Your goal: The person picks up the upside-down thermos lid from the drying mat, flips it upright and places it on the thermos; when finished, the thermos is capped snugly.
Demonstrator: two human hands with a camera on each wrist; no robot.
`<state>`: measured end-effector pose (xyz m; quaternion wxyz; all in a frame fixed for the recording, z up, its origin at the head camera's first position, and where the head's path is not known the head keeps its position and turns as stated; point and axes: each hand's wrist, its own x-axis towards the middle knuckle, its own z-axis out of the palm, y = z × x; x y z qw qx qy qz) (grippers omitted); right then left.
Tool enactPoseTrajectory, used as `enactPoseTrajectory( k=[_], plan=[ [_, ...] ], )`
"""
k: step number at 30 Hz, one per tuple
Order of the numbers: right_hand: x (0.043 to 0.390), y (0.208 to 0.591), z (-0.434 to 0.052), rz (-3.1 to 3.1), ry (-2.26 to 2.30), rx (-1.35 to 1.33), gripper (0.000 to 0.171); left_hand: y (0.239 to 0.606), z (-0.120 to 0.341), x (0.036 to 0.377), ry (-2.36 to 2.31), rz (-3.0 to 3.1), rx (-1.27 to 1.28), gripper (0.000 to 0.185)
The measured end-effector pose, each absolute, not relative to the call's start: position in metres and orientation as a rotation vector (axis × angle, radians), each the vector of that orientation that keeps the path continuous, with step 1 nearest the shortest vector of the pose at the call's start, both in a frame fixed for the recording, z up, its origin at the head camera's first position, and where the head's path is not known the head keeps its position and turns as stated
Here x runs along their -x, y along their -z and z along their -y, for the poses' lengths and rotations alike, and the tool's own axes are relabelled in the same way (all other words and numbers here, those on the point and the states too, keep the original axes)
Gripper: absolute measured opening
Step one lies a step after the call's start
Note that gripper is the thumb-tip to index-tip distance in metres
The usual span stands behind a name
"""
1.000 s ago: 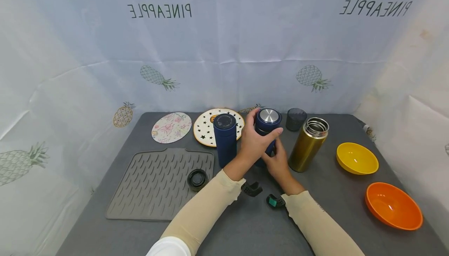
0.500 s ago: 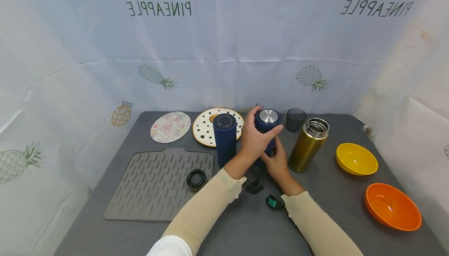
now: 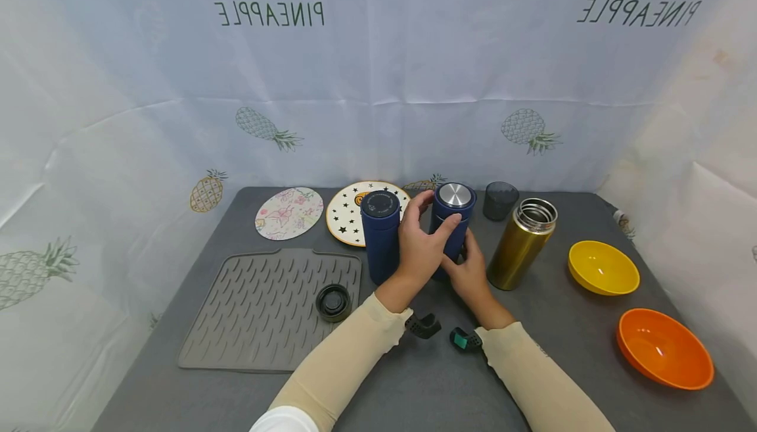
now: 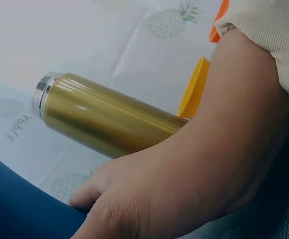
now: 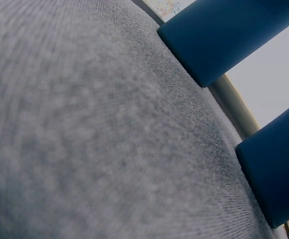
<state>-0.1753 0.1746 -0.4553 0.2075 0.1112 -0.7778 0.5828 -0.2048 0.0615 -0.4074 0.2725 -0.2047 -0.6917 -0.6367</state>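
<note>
Both hands wrap one blue flask (image 3: 453, 221) standing upright on the grey table (image 3: 414, 379), between another blue flask (image 3: 380, 235) and a gold flask (image 3: 522, 245). The left hand (image 3: 421, 248) grips its upper body; the right hand (image 3: 470, 273) clasps it lower down.

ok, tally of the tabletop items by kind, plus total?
Flasks: 3, two blue, one gold
Bowls: 2, yellow, orange
Plates: 2, floral, starred
Mat: 1
Lid: 1
Grey cup: 1
Small clips: 2
Total: 12
</note>
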Motion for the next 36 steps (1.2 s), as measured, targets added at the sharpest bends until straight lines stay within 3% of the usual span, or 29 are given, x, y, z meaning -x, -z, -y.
enactPoseTrajectory(
  k=[11, 22, 29, 36],
  plan=[
    [0.178, 0.460, -0.175, 2.131, -1.556, -0.333, 0.064, 0.402, -0.068, 0.208, 1.773, 2.029, 0.572, 0.084],
    [0.180, 0.462, -0.176, 2.112, -1.559, -0.361, 0.067, 0.397, -0.077, 0.215, 1.701, 1.981, 0.495, 0.080],
    [0.198, 0.489, -0.185, 2.145, -1.576, -0.293, 0.072, 0.398, -0.071, 0.213, 1.614, 1.956, 0.499, 0.079],
    [0.198, 0.492, -0.185, 2.140, -1.616, -0.289, 0.069, 0.400, -0.062, 0.213, 1.679, 1.942, 0.561, 0.076]
  ],
)
